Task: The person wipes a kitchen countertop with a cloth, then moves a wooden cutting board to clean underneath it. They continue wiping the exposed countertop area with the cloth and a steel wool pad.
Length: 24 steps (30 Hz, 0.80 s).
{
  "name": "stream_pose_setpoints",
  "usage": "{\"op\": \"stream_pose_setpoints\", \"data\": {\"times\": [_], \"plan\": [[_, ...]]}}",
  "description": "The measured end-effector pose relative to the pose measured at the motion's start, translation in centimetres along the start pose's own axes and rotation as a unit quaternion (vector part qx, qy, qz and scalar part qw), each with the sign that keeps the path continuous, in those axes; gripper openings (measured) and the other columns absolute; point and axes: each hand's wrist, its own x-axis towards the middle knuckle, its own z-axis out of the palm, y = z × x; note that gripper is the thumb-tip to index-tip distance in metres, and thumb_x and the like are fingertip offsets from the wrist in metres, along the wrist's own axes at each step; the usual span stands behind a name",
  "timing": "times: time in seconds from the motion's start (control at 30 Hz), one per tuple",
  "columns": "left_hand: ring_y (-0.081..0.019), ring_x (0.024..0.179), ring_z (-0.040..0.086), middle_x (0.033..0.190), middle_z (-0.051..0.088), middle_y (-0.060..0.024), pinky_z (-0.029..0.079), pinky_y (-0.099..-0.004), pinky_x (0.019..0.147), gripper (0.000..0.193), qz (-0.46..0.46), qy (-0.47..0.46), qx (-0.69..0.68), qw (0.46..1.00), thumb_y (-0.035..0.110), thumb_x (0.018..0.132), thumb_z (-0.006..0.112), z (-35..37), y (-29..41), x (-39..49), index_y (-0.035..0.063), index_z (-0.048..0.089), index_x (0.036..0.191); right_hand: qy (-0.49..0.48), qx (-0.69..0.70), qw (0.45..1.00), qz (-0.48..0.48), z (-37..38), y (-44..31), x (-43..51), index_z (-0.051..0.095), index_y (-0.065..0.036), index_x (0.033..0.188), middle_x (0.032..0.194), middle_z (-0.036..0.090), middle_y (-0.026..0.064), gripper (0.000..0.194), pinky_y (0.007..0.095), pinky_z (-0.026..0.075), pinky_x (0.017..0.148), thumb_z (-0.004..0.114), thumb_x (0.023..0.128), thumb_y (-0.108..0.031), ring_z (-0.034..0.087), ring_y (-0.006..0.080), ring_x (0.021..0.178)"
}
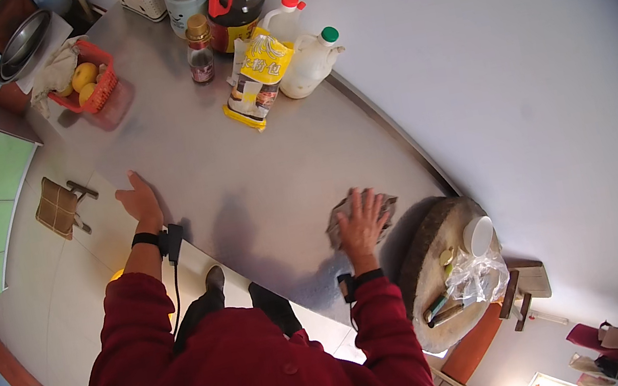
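Note:
My right hand point(362, 222) lies flat, fingers spread, on a crumpled grey-brown cloth point(336, 224) against the metal tabletop point(206, 167). The cloth shows around the fingers, close to a thick round wooden chopping block point(420, 272). At the table's near left edge, my left hand point(139, 202) holds nothing, with thumb and fingers apart. Each wrist wears a black strap with a small device and a cable. A dull wet-looking sheen marks the tabletop near the right forearm.
Along the wall stand a yellow noodle packet point(264, 68), a white jug with green cap point(306, 67), a small sauce bottle point(200, 58) and a large dark bottle point(239, 14). A red basket point(104, 89) holds yellow fruit. Knives point(446, 314), a white bowl point(478, 236) and a plastic bag point(476, 278) lie on the block.

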Motion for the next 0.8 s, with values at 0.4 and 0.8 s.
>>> {"op": "stream_pose_setpoints", "data": {"times": [0.4,0.8], "plan": [[-0.0491,0.12,0.057,0.126,0.058,-0.0382,0.044,-0.0477,0.103,0.076,0.011,0.035,0.041,0.998,0.055,0.097,0.056,0.2,-0.6,0.2,-0.0131,0.045,0.129,0.114,0.165,0.962,-0.183,2.9,-4.6,20.6,0.051,-0.002,0.139,0.147,0.048,0.0198,0.071,0.0553,0.028,0.116,0.075,0.085,-0.041,0.04,0.0372,0.141],[-0.0509,0.119,0.057,0.126,0.057,-0.0391,0.046,-0.0483,0.103,0.08,-0.006,0.004,0.037,0.999,0.054,0.097,0.055,0.0,-0.8,0.2,-0.0144,0.04,0.135,0.042,0.033,0.996,-0.074,2.1,-10.0,19.3,0.039,-0.008,0.154,0.167,0.022,0.0137,0.081,0.061,0.021,0.119,0.07,0.088,-0.043,0.019,0.0325,0.154]]}}
